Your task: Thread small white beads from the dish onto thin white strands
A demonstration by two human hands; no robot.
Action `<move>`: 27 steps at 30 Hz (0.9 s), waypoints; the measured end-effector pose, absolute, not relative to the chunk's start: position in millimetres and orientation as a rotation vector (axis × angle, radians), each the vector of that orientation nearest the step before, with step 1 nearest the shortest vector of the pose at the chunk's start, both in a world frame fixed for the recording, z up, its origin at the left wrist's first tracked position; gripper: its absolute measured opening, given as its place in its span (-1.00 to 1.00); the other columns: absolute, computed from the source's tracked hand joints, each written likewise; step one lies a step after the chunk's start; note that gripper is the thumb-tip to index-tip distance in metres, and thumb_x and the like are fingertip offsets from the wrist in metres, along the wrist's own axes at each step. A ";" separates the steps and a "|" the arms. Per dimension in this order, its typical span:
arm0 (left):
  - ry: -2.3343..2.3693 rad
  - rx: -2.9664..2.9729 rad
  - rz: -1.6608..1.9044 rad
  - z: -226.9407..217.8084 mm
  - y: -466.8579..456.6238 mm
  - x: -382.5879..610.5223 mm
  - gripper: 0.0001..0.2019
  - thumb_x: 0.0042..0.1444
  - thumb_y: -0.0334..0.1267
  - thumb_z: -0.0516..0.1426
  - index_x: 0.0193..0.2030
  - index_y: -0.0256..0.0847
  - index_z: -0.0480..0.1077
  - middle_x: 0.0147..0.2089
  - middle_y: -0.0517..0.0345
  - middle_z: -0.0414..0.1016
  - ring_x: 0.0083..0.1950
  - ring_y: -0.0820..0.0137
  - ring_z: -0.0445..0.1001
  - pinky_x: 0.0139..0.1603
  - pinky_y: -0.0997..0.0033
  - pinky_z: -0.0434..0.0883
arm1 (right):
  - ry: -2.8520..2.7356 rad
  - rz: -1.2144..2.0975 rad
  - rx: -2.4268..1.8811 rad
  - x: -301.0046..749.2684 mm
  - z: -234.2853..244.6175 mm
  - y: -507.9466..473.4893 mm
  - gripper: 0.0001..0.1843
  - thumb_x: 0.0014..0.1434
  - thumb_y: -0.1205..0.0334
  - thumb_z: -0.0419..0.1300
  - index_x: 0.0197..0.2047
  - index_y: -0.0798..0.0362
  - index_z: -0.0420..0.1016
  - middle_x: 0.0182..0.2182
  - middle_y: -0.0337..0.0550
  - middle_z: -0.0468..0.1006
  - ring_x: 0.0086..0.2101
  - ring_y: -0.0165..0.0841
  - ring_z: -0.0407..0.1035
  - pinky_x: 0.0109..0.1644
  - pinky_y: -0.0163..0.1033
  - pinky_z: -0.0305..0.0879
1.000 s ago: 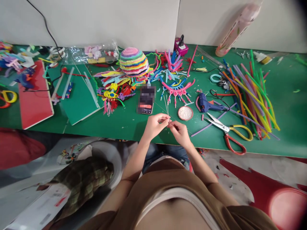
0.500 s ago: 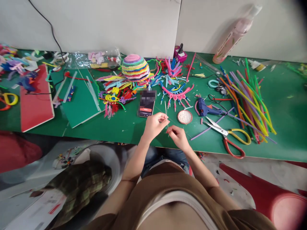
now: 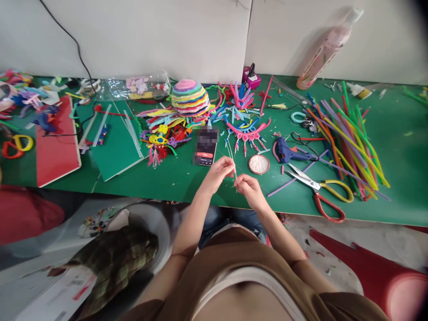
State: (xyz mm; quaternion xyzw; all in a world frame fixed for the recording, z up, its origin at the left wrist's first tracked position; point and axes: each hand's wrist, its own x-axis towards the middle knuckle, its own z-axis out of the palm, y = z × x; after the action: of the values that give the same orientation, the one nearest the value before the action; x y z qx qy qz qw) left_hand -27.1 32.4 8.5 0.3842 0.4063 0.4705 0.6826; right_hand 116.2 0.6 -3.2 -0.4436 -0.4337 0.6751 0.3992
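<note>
My left hand is closed in a pinch on a thin white strand, which sticks up past the fingertips as two narrow lengths. Close beside it, my right hand pinches the strand's lower end. Whether it is thread or wire I cannot make out. A small round dish of tiny white beads sits just beyond my right hand. Past my left hand lies a phone with its screen lit. A pink and blue beaded piece lies beyond both hands.
Scissors and a blue glue gun lie to the right, near a bundle of colourful pipe cleaners. A striped ball-like piece stands at the back. A pink bottle leans at the wall. Red and green boards lie left.
The hands have come slightly closer together, and the white strand shows longer above my left fingertips. The whole view has shifted a little.
</note>
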 end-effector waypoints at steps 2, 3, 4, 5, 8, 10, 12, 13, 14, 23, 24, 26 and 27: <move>0.815 0.804 1.068 8.5 31.2 -27.1 -0.77 0.07 -0.14 0.23 -0.36 -0.21 0.29 -0.42 0.28 0.34 -0.40 0.58 0.32 -0.36 0.59 0.30 | -1.012 1.774 -1.088 114.5 -2.1 0.2 -0.75 0.05 0.07 0.15 -0.51 0.06 0.34 -0.70 -0.40 0.07 -0.63 -0.55 -0.05 -0.51 -0.34 -0.14; 0.778 0.777 1.074 9.2 30.7 -26.9 -0.75 0.07 -0.13 0.24 -0.36 -0.21 0.29 -0.41 0.27 0.32 -0.39 0.58 0.31 -0.36 0.59 0.30 | -0.979 1.796 -1.078 113.8 -1.4 0.1 -0.74 0.04 0.06 0.17 -0.51 0.06 0.34 -0.71 -0.41 0.06 -0.63 -0.55 -0.05 -0.51 -0.34 -0.15; 0.750 0.753 1.077 10.1 30.3 -26.5 -0.74 0.06 -0.12 0.25 -0.37 -0.21 0.28 -0.41 0.28 0.31 -0.39 0.58 0.30 -0.36 0.59 0.29 | -0.952 1.814 -1.068 113.1 -0.8 0.1 -0.73 0.03 0.05 0.18 -0.52 0.06 0.34 -0.71 -0.41 0.06 -0.63 -0.55 -0.05 -0.51 -0.34 -0.16; 0.730 0.731 1.079 10.9 30.1 -26.1 -0.73 0.05 -0.11 0.26 -0.37 -0.21 0.27 -0.42 0.28 0.30 -0.39 0.57 0.29 -0.37 0.58 0.29 | -0.931 1.832 -1.058 112.5 -0.3 0.2 -0.73 0.03 0.04 0.19 -0.52 0.06 0.34 -0.71 -0.41 0.05 -0.64 -0.55 -0.06 -0.51 -0.34 -0.16; 0.705 0.689 1.079 12.3 30.3 -24.5 -0.69 0.01 -0.10 0.30 -0.38 -0.19 0.26 -0.43 0.28 0.26 -0.39 0.56 0.28 -0.39 0.58 0.27 | -0.886 1.875 -1.014 111.5 0.8 0.2 -0.70 0.02 0.02 0.21 -0.53 0.07 0.34 -0.72 -0.42 0.02 -0.65 -0.56 -0.09 -0.51 -0.34 -0.18; 0.702 0.681 1.087 12.2 31.0 -23.9 -0.68 -0.01 -0.10 0.31 -0.38 -0.19 0.26 -0.44 0.28 0.26 -0.40 0.56 0.27 -0.39 0.57 0.26 | -0.864 1.889 -0.984 111.6 1.0 0.0 -0.68 0.02 0.01 0.23 -0.54 0.07 0.35 -0.72 -0.43 0.00 -0.65 -0.57 -0.11 -0.51 -0.34 -0.19; 0.702 0.685 1.097 11.6 31.9 -23.8 -0.68 -0.02 -0.11 0.32 -0.39 -0.20 0.26 -0.44 0.28 0.27 -0.40 0.56 0.26 -0.38 0.57 0.25 | -0.851 1.898 -0.962 112.5 0.8 -0.3 -0.68 0.01 0.00 0.25 -0.54 0.07 0.35 -0.73 -0.44 -0.01 -0.65 -0.58 -0.12 -0.51 -0.34 -0.20; 0.699 0.688 1.100 11.1 32.3 -23.9 -0.68 -0.02 -0.11 0.32 -0.40 -0.21 0.26 -0.45 0.28 0.27 -0.40 0.56 0.26 -0.38 0.57 0.24 | -0.850 1.906 -0.951 113.2 0.7 -0.4 -0.67 0.01 0.00 0.25 -0.54 0.07 0.35 -0.73 -0.44 -0.01 -0.65 -0.58 -0.12 -0.52 -0.35 -0.20; 0.692 0.691 1.100 10.6 32.6 -24.2 -0.67 -0.03 -0.11 0.32 -0.41 -0.21 0.27 -0.46 0.28 0.27 -0.40 0.56 0.26 -0.38 0.56 0.23 | -0.851 1.916 -0.937 114.0 0.6 -0.5 -0.67 0.00 0.00 0.26 -0.54 0.07 0.35 -0.73 -0.44 -0.01 -0.65 -0.58 -0.12 -0.52 -0.35 -0.20; 0.629 0.688 1.085 9.3 32.1 -24.6 -0.69 -0.02 -0.16 0.33 -0.42 -0.21 0.26 -0.47 0.27 0.25 -0.43 0.55 0.23 -0.38 0.53 0.20 | -0.795 2.008 -0.871 116.9 4.4 -1.1 -0.67 -0.05 0.03 0.28 -0.58 0.07 0.32 -0.73 -0.44 0.00 -0.66 -0.60 -0.16 -0.53 -0.35 -0.19; 0.645 0.700 1.095 9.7 32.0 -24.2 -0.69 -0.02 -0.16 0.32 -0.41 -0.21 0.26 -0.46 0.27 0.26 -0.42 0.55 0.22 -0.37 0.53 0.20 | -0.793 2.000 -0.882 116.8 4.2 -1.0 -0.68 -0.04 0.03 0.27 -0.58 0.07 0.31 -0.73 -0.44 -0.01 -0.66 -0.60 -0.16 -0.53 -0.35 -0.18; 0.698 0.738 1.141 10.1 32.1 -23.6 -0.71 0.00 -0.15 0.31 -0.40 -0.21 0.28 -0.43 0.26 0.28 -0.41 0.55 0.22 -0.37 0.52 0.20 | -0.829 1.921 -0.951 117.2 2.6 -0.5 -0.69 -0.01 0.02 0.24 -0.57 0.06 0.32 -0.73 -0.44 -0.01 -0.66 -0.58 -0.14 -0.52 -0.34 -0.16; 0.733 0.766 1.170 9.8 32.3 -23.6 -0.72 0.01 -0.14 0.30 -0.39 -0.21 0.29 -0.42 0.26 0.28 -0.40 0.55 0.22 -0.36 0.52 0.19 | -0.880 1.849 -1.003 117.7 1.4 -0.3 -0.70 0.02 0.03 0.21 -0.55 0.06 0.34 -0.72 -0.43 0.01 -0.65 -0.57 -0.11 -0.52 -0.34 -0.15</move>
State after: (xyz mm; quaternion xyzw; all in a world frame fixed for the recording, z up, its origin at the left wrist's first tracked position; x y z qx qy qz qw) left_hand -23.6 32.3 9.8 0.3446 0.3294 0.5260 0.7043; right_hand 117.7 -0.3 1.4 -0.3997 -0.3506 0.7369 0.4174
